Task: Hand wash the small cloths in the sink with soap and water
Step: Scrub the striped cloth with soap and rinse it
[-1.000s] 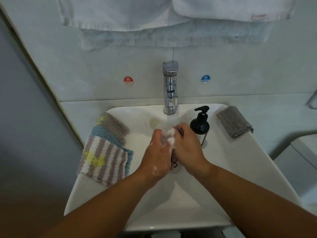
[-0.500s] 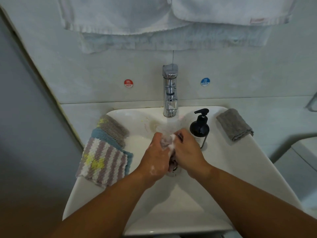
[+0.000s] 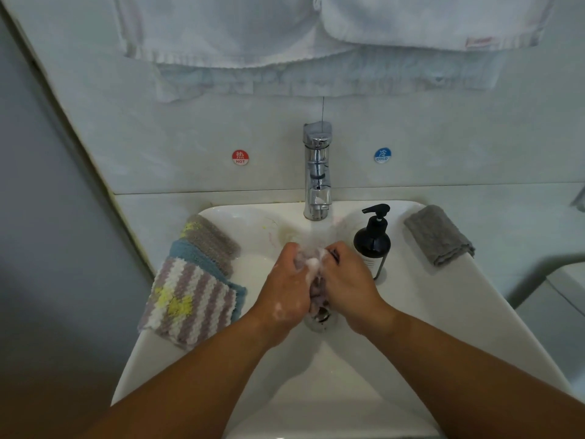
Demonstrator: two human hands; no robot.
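Over the middle of the white sink (image 3: 443, 315), my left hand (image 3: 286, 288) and my right hand (image 3: 346, 285) press together around a small soapy cloth (image 3: 313, 274). Both hands grip it, and white foam shows between the knuckles and on my left hand. The cloth is mostly hidden; a purplish end hangs down toward the drain (image 3: 319, 318). Water runs from the chrome tap (image 3: 317, 172) onto the hands. A black soap pump bottle (image 3: 372, 242) stands just right of my right hand.
A stack of three small cloths lies on the sink's left rim: a striped one (image 3: 190, 299) on top, a blue one (image 3: 202, 258), a grey one (image 3: 210, 237). A folded grey cloth (image 3: 438, 234) lies on the right rim. White towels (image 3: 285, 33) hang above.
The hands have stayed over the drain, rubbing the cloth with small shifts. The view has tilted slightly, so everything sits a little lower in the frame.
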